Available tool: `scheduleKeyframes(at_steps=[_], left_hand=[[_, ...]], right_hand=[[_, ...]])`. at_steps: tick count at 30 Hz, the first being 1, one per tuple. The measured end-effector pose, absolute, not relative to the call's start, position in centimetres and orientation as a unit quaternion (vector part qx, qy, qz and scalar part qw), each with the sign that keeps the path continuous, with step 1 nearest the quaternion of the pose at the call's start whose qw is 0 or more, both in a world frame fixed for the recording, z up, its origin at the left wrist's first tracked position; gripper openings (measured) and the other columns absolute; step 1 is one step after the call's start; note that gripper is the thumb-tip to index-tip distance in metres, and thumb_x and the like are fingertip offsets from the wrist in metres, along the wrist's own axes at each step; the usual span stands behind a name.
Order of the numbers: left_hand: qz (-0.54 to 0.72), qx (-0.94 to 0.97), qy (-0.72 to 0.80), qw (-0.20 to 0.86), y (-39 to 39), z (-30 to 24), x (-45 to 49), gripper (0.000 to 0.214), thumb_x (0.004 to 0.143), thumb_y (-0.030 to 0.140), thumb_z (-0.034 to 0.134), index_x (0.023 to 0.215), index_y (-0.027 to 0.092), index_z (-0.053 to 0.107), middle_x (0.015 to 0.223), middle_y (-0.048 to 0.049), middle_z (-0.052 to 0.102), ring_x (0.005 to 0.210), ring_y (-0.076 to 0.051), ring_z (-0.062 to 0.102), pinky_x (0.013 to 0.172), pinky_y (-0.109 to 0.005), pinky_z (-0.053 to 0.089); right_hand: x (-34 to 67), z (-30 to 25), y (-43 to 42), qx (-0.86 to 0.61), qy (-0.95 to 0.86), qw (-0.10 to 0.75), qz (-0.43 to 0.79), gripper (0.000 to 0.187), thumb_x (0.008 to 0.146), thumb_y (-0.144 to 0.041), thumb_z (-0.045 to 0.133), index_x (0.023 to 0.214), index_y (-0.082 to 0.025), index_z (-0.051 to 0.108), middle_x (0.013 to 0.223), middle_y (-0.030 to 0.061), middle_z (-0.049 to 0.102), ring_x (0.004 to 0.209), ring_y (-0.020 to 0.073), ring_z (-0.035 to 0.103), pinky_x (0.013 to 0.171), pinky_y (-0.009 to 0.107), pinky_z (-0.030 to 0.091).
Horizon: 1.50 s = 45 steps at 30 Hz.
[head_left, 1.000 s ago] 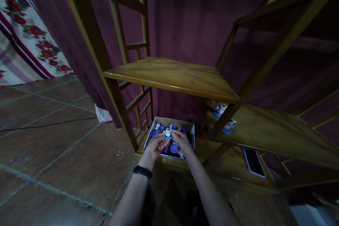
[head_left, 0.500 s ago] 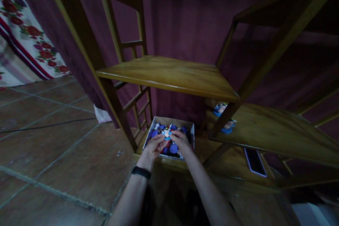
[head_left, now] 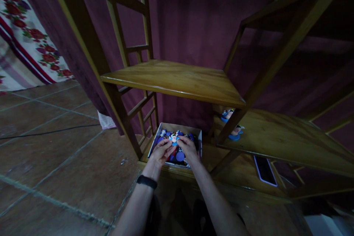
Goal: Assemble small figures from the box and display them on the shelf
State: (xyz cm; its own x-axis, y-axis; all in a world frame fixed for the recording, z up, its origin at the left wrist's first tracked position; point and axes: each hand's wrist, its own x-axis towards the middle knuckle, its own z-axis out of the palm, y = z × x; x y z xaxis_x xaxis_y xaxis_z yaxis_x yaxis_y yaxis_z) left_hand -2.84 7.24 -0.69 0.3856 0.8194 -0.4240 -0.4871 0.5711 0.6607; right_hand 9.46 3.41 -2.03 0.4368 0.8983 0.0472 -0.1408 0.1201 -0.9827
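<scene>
An open cardboard box sits on the bottom board of a wooden shelf unit, filled with several small blue figurines. Both my hands are over the box. My left hand and my right hand pinch one small figurine between their fingertips, just above the others. A black band is on my left wrist. Two more blue figurines stand on the low right-hand shelf.
A bare wooden shelf juts out above the box. A phone lies flat on the bottom board to the right. A dark red curtain hangs behind; a cable runs across the tiled floor at left.
Both hands stay over the box with the figurine between them, shifted very slightly. The view has drifted a little.
</scene>
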Motion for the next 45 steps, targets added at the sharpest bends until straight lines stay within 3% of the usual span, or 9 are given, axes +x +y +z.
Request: scheduleKeyframes(at_steps=[6,12,23,29,34,45], left_hand=[[0.471,0.294,0.342,0.758,6.8,0.0,-2.2,0.026,0.060,0.004,0.073,0.082,0.014,0.063,0.074,-0.0025,0.068,0.072,-0.014,0.066,0.074,-0.029,0.055],[0.498,0.360,0.300,0.729,7.0,0.3,-2.2,0.033,0.052,0.012,0.079,0.082,0.015,0.065,0.083,-0.0036,0.069,0.076,-0.014,0.064,0.074,-0.025,0.050],[0.474,0.372,0.307,0.737,7.1,0.7,-2.3,0.036,0.056,0.013,0.078,0.090,0.012,0.068,0.090,-0.0081,0.071,0.081,-0.016,0.065,0.076,-0.025,0.051],[0.465,0.324,0.366,0.738,7.1,0.6,-2.3,0.029,0.059,0.008,0.076,0.086,0.011,0.067,0.082,-0.0078,0.071,0.070,-0.014,0.066,0.065,-0.024,0.055],[0.450,0.299,0.390,0.745,7.0,0.7,-2.3,0.018,0.065,0.006,0.071,0.083,0.010,0.066,0.077,-0.0069,0.069,0.062,-0.012,0.065,0.059,-0.022,0.056],[0.426,0.291,0.407,0.754,6.8,0.6,-2.4,0.008,0.072,0.012,0.067,0.078,0.009,0.062,0.067,-0.0058,0.067,0.055,-0.013,0.065,0.052,-0.019,0.055]], right_hand=[[9.5,-1.7,3.5,-0.526,-0.376,0.659,0.384,0.025,0.066,-0.028,0.061,0.090,-0.021,0.063,0.091,0.0015,0.069,0.087,0.0188,0.063,0.082,0.032,0.048],[9.6,-1.9,3.6,-0.535,-0.408,0.648,0.359,0.026,0.067,-0.024,0.058,0.093,-0.023,0.061,0.091,-0.0003,0.067,0.084,0.0172,0.063,0.077,0.029,0.049],[9.8,-1.1,3.2,-0.538,-0.394,0.655,0.356,0.026,0.067,-0.027,0.062,0.093,-0.022,0.063,0.092,0.0012,0.068,0.084,0.0183,0.063,0.076,0.031,0.050],[9.6,-1.0,2.9,-0.556,-0.366,0.631,0.398,0.022,0.066,-0.036,0.063,0.082,-0.020,0.064,0.079,0.0006,0.066,0.069,0.0166,0.061,0.060,0.028,0.051],[9.8,-1.1,2.8,-0.582,-0.344,0.613,0.409,0.031,0.068,-0.047,0.061,0.084,-0.021,0.062,0.066,-0.0018,0.060,0.057,0.0136,0.057,0.052,0.024,0.049],[10.7,-1.8,3.2,-0.620,-0.426,0.560,0.347,0.026,0.072,-0.046,0.055,0.073,-0.021,0.064,0.066,-0.0034,0.059,0.064,0.0132,0.053,0.061,0.023,0.044]])
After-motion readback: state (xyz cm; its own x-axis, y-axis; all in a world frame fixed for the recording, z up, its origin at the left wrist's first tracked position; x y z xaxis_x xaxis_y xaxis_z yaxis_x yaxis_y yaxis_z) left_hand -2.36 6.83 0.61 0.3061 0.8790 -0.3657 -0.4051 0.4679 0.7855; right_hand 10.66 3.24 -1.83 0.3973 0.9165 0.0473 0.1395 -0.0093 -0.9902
